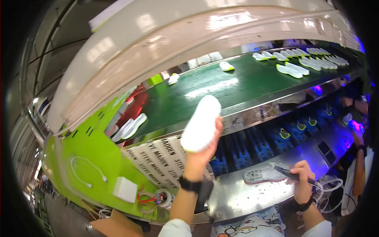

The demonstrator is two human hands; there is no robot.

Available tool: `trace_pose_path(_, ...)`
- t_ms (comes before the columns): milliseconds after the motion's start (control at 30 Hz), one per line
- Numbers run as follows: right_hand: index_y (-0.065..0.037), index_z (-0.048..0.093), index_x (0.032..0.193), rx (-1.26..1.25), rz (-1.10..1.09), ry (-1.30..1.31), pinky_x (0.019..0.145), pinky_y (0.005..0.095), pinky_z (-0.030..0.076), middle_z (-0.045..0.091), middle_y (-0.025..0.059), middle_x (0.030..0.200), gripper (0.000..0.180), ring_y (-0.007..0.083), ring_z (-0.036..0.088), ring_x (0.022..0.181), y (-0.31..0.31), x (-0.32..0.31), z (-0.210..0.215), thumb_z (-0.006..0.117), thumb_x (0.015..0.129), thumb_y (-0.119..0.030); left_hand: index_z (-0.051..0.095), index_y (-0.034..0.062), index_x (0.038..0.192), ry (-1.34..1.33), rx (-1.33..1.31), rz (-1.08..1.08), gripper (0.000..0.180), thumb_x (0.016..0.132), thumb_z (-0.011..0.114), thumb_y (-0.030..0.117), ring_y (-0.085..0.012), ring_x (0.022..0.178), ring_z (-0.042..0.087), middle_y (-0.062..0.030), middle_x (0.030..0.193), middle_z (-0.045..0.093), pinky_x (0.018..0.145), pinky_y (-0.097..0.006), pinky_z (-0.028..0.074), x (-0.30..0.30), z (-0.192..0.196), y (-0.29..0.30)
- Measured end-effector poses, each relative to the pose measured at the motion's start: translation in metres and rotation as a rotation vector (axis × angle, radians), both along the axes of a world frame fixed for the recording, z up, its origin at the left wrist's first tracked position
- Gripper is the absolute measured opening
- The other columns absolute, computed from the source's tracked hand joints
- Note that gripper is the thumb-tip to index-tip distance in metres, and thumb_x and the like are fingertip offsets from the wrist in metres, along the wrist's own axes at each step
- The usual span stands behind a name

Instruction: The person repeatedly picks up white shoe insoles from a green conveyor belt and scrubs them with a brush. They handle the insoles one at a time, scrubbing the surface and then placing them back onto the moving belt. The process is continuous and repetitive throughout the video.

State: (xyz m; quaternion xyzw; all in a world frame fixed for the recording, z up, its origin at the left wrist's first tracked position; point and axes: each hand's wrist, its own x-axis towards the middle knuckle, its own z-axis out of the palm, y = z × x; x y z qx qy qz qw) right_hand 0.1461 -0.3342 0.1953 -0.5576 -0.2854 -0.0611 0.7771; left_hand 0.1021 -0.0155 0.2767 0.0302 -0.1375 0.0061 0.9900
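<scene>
My left hand is raised over the front edge of the green conveyor belt, its fingers closed around a white shoe sole held up on end. At the lower right, my right hand grips a dark pen-like tool; white cables hang near its rear end. The tool's tip reaches over a grey, ribbed shoe sole lying on the metal bench. Whether the tip touches the sole I cannot tell.
White and yellow-green soles stand in rows on the green belt. Blue slotted racks line the bench's back. A co-worker's hand is at the right. A white box and tape roll rest at the left.
</scene>
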Motion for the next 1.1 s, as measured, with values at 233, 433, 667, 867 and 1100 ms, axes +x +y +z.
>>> trace_pose_path(233,-0.003,0.060,0.086,-0.085,-0.292,0.370,0.047,0.0212,0.035,0.047,0.0001,0.061,0.038,0.0079,0.044,0.050,-0.042,0.018,-0.053,0.045,0.095,-0.036,0.061,0.0091,0.103,-0.176,0.597,0.282,0.039,0.095,0.034,0.037,-0.0299,0.100,0.049,-0.0130,0.104,0.054,0.082,-0.043,0.043,-0.046,0.035,-0.058)
trace_pose_path(433,0.001,0.062,0.090,0.047,-0.310,0.459,0.045,0.0201,0.033,0.046,-0.0005,0.058,0.039,0.0067,0.042,0.047,-0.060,0.006,-0.050,0.046,0.095,-0.035,0.061,0.0144,0.099,-0.971,0.878,0.097,0.044,0.095,0.028,0.044,-0.0284,0.096,0.046,-0.0158,0.103,0.051,0.082,-0.039,0.041,-0.093,0.097,-0.159)
trace_pose_path(667,0.003,0.062,0.086,0.158,-0.299,0.617,0.044,0.0241,0.041,0.050,0.0045,0.055,0.040,0.0119,0.048,0.045,-0.083,-0.002,-0.089,0.047,0.094,-0.033,0.057,0.0034,0.104,-0.965,0.771,-0.604,0.039,0.098,0.033,0.034,-0.0222,0.097,0.052,-0.0144,0.102,0.057,0.083,-0.034,0.042,-0.070,0.065,-0.269)
trace_pose_path(867,0.000,0.064,0.093,0.101,-0.230,0.814,0.047,0.0231,0.040,0.047,0.0022,0.056,0.040,0.0106,0.047,0.048,-0.090,-0.012,-0.088,0.044,0.095,-0.035,0.055,-0.0016,0.106,-1.101,1.008,-0.335,0.035,0.099,0.034,0.026,-0.0194,0.094,0.056,-0.0136,0.106,0.059,0.082,-0.031,0.043,-0.041,0.051,-0.278)
trace_pose_path(1100,0.001,0.064,0.099,0.102,-0.018,0.829,0.050,0.0216,0.038,0.050,0.0028,0.057,0.045,0.0107,0.049,0.052,-0.067,0.002,-0.111,0.044,0.094,-0.039,0.057,0.0124,0.099,-0.543,0.575,0.528,0.022,0.093,0.048,0.032,-0.0197,0.078,0.053,-0.0038,0.093,0.069,0.075,-0.032,0.032,-0.116,0.134,-0.233)
